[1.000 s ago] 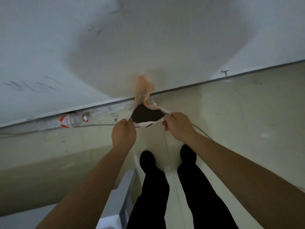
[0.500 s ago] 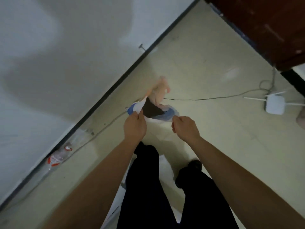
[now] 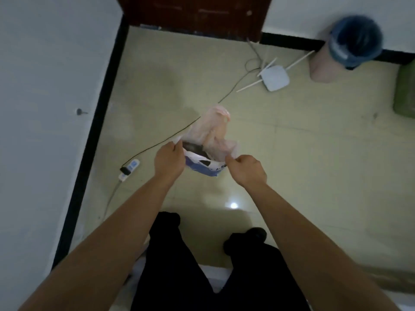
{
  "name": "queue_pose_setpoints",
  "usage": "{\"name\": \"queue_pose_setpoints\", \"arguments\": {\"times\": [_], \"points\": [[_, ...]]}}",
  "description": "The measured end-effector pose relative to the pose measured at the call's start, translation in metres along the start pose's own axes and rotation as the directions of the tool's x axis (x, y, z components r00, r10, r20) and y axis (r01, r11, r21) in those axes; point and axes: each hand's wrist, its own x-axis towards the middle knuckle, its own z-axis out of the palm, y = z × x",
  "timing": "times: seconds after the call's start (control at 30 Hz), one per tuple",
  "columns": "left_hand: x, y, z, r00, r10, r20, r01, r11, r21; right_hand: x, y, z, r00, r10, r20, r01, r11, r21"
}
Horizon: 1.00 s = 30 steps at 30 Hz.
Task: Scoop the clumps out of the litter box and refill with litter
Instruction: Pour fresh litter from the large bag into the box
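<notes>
I hold a thin pink plastic bag (image 3: 212,131) out in front of me above the floor, with dark contents and a white and blue printed wrapper (image 3: 203,166) showing in its mouth. My left hand (image 3: 168,161) pinches the bag's left rim. My right hand (image 3: 247,170) pinches the right rim, and between them the mouth is spread apart. The bag's loose top flaps away from me. No litter box or scoop is in view.
A pink bin with a blue liner (image 3: 350,43) stands at the far right wall. A white router (image 3: 275,77) and its cable (image 3: 233,90) lie on the tiled floor, a power strip (image 3: 129,169) by the left wall. A dark wooden door (image 3: 197,12) is ahead.
I have turned right, away from the white wall, with the bag still held by both hands. The door, router and bin have come into view; the bottle on the floor has left it.
</notes>
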Motion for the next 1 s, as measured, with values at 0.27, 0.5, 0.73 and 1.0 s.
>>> {"name": "queue_pose_setpoints", "arguments": {"times": [0.27, 0.5, 0.73, 1.0], "points": [[-0.081, 0.203, 0.131, 0.986, 0.14, 0.093, -0.144, 0.989, 0.033, -0.006, 0.163, -0.198, 0.989, 0.103, -0.103, -0.075, 0.966, 0.246], [-0.087, 0.354, 0.245, 0.897, 0.31, 0.315, -0.337, 0.941, 0.033, 0.049, 0.254, -0.339, 0.892, 0.301, -0.337, -0.166, 0.912, 0.375], [-0.052, 0.513, 0.36, 0.755, 0.37, 0.541, -0.493, 0.865, 0.096, 0.117, 0.33, -0.46, 0.733, 0.549, -0.401, -0.331, 0.804, 0.494], [-0.058, 0.682, 0.46, 0.578, 0.455, 0.678, -0.696, 0.708, 0.118, 0.164, 0.398, -0.587, 0.555, 0.685, -0.473, -0.256, 0.681, 0.686]]}}
